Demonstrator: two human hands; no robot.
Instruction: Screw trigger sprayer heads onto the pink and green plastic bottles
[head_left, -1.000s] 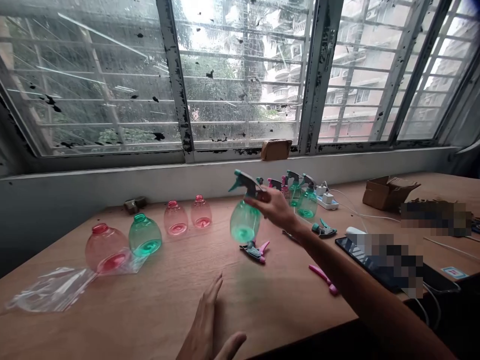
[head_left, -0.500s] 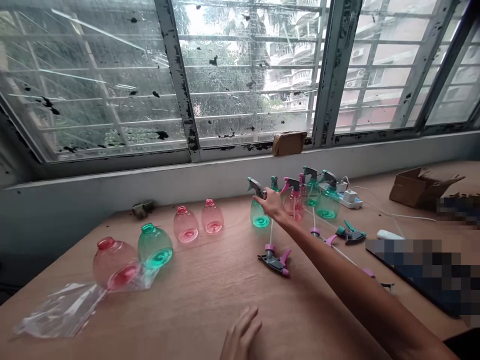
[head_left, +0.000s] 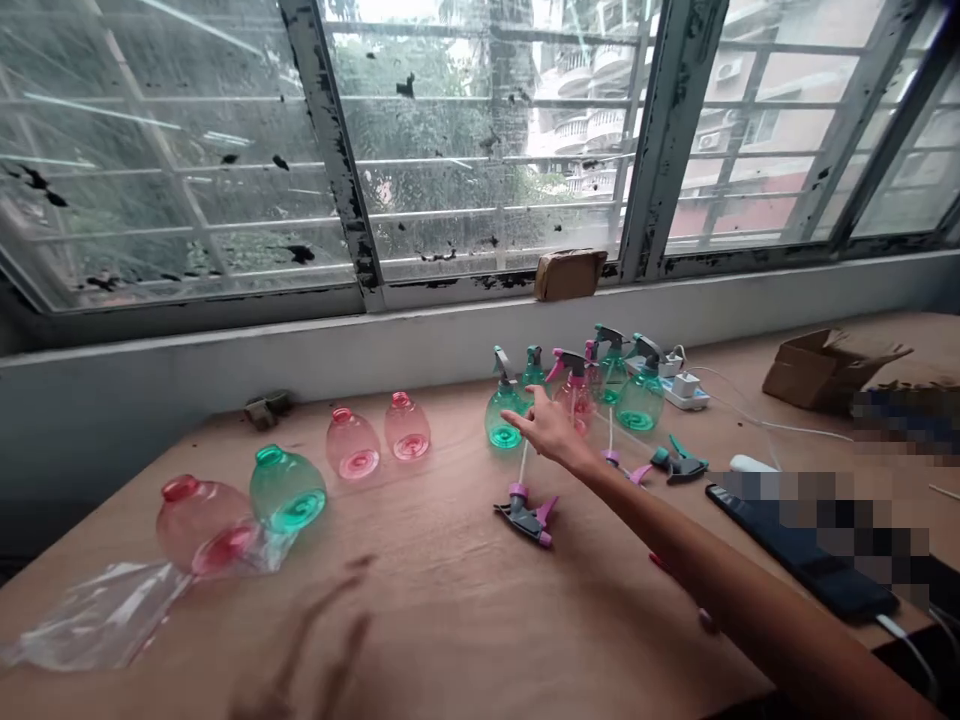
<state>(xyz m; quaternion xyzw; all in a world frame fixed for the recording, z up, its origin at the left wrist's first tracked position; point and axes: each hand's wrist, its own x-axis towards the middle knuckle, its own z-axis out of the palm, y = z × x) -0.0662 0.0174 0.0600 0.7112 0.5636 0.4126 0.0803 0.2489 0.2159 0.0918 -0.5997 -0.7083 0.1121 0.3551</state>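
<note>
My right hand (head_left: 553, 432) is open, thumb and fingers apart, just right of a green spray bottle (head_left: 504, 418) that stands upright on the table. Behind the hand stand more assembled spray bottles, a pink one (head_left: 571, 400) and a green one (head_left: 640, 400) among them. My left hand (head_left: 300, 650), blurred by motion, is low over the table with its fingers spread and nothing in them. A grey and pink spray nozzle (head_left: 529, 520) with its tube lies in front of the bottles. To the left are capless bottles, including a green one (head_left: 288, 495) and a large pink one (head_left: 202, 530).
A clear plastic bag (head_left: 97, 615) lies at the left, partly by the large pink bottle. A phone (head_left: 799, 555), a power strip (head_left: 686, 396) with cables and an open cardboard box (head_left: 825, 372) are on the right. Another nozzle (head_left: 681, 462) lies beyond my right forearm.
My right hand carried the green spray bottle to the back beside the other assembled ones, set it down and let go. My left hand has swung to the left. The view has shifted.
</note>
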